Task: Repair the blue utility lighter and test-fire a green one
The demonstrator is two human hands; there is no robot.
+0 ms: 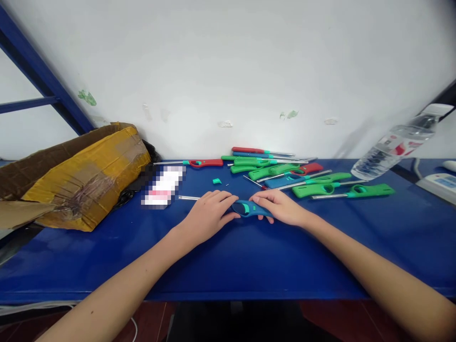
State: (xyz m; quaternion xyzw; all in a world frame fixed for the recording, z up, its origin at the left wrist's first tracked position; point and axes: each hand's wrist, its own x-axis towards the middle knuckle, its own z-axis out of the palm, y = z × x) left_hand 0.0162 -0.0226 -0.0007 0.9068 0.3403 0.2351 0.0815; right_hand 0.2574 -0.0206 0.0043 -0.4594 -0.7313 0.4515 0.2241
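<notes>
A blue long-necked lighter with a teal trigger lies crosswise between my hands, its metal tube pointing left. My left hand is closed around its front part, covering where the tube meets the body. The rear of the handle is pinched in my right hand, thumb on top and fingers beneath. Just beyond my left hand sit a small teal piece and a tiny metal bit. Behind my right hand is a loose pile of green, blue and red lighters; a single red lighter lies by the wall.
The blue table meets a white wall. At the left stands an open cardboard box with yellow tape, beside a blurred white and pink item. A water bottle leans at the right, near a white device.
</notes>
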